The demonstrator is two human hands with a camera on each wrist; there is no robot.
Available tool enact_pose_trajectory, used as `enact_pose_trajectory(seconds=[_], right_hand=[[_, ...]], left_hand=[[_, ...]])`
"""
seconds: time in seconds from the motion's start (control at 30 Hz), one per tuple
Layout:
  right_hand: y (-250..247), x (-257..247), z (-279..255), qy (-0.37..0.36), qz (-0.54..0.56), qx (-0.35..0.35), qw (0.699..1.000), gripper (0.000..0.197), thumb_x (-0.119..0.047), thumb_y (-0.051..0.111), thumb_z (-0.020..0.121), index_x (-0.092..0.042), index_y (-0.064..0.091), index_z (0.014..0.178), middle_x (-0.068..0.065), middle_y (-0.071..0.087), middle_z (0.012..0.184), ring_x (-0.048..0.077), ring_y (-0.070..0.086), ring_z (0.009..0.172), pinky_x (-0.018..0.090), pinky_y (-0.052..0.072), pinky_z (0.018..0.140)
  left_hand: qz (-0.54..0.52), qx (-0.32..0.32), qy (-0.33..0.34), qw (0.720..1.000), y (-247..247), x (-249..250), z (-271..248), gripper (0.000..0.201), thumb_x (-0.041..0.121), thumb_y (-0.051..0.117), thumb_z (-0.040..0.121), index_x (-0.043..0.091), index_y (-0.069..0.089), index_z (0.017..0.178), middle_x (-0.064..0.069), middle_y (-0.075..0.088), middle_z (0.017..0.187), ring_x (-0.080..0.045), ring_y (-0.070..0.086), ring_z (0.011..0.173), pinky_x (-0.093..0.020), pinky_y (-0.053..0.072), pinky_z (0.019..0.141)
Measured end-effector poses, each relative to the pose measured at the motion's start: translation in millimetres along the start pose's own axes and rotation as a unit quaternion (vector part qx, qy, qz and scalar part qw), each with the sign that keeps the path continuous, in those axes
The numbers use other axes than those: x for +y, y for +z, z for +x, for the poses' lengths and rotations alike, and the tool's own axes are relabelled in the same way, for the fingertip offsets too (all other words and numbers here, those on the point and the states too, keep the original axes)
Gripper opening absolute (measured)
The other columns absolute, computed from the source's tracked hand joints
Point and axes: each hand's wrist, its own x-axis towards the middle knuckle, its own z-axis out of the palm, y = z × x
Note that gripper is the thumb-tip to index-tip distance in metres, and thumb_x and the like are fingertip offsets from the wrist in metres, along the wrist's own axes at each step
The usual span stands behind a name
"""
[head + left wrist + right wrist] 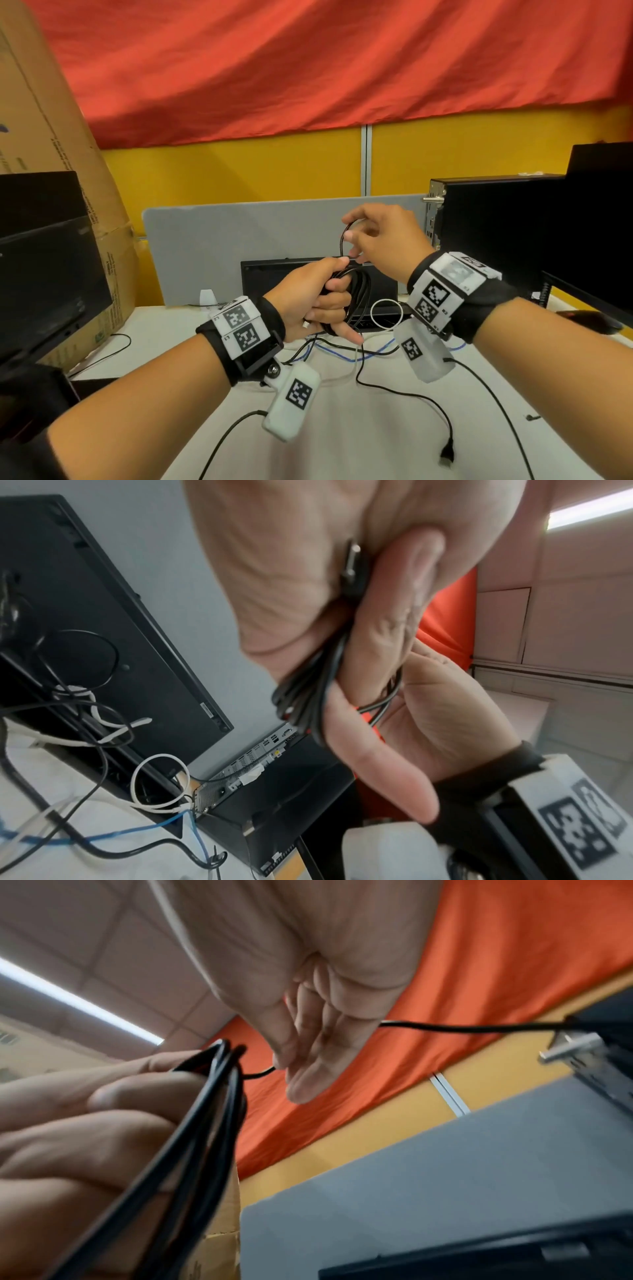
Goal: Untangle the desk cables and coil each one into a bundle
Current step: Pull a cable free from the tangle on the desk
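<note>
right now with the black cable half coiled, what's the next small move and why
Probably lay the loop pinched by the right hand down onto the black cable coil gripped in the left hand, since a loose tail with its plug still trails across the desk.

A white desk top (359,428) carries everything here. Lying on it are a loose black cable ending in a dark plug (447,457), a blue cable (356,358) and a white cable curled into a ring (386,314), the three tangled together near the middle. A black computer case (496,219) stands at the right, and a black monitor (51,274) stands at the left.
</note>
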Motion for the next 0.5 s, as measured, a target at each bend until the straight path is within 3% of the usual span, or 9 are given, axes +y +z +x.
enact_pose_trajectory(seconds=[0.07,0.13,0.23,0.37,0.43,0.5], right_hand=[[5,0,-2,0.042,0.083,0.009,0.996,0.009,-0.009,0.064,0.09,-0.012,0.066,0.098,0.011,0.073,0.079,0.021,0.073,0.069,0.043,0.061,0.072],[10,0,-3,0.06,0.11,-0.01,0.992,0.01,-0.013,0.061,0.093,-0.011,0.069,0.099,0.008,0.074,0.09,0.021,0.073,0.084,0.044,0.057,0.087],[14,-1,-8,0.11,0.19,-0.095,0.971,0.028,-0.016,0.064,0.09,-0.01,0.068,0.117,0.007,0.072,0.107,0.019,0.066,0.104,0.04,0.049,0.1],[11,-1,-17,0.076,0.224,-0.207,0.949,0.029,0.0,0.071,0.081,-0.009,0.07,0.109,0.01,0.074,0.095,0.018,0.07,0.092,0.033,0.054,0.088],[10,0,-17,0.075,0.185,-0.198,0.96,0.035,0.012,0.066,0.078,-0.009,0.071,0.106,0.008,0.074,0.089,0.015,0.071,0.085,0.029,0.057,0.083],[12,1,-17,0.061,0.082,-0.171,0.98,0.039,0.013,0.059,0.079,-0.02,0.073,0.093,0.0,0.073,0.081,0.008,0.07,0.075,0.022,0.055,0.071]], left_hand=[[-0.025,0.003,0.011,1.0,1,-1,0,0.043,0.041,0.042,0.097,0.019,0.034,0.06,0.005,0.02,0.042,-0.01,0.014,0.034,-0.048,0.057,0.071],[-0.057,0.01,0.022,0.998,0,-1,2,0.045,0.041,0.04,0.098,0.019,0.035,0.06,0.005,0.022,0.041,-0.009,0.018,0.031,-0.047,0.057,0.07],[-0.093,0.015,0.044,0.995,-4,2,3,0.046,0.038,0.039,0.1,0.018,0.037,0.059,0.005,0.025,0.038,-0.008,0.023,0.028,-0.045,0.058,0.067],[-0.06,0.013,0.063,0.996,-12,6,1,0.047,0.039,0.035,0.103,0.012,0.052,0.068,0.005,0.029,0.041,-0.009,0.032,0.033,-0.045,0.059,0.07],[-0.003,0.035,0.067,0.997,-14,8,0,0.048,0.037,0.033,0.104,0.012,0.055,0.069,0.004,0.033,0.045,-0.015,0.042,0.045,-0.045,0.059,0.078],[0.068,0.081,0.063,0.992,-15,10,0,0.044,0.03,0.035,0.104,0.009,0.059,0.074,0.003,0.041,0.049,-0.021,0.047,0.059,-0.04,0.056,0.081]])
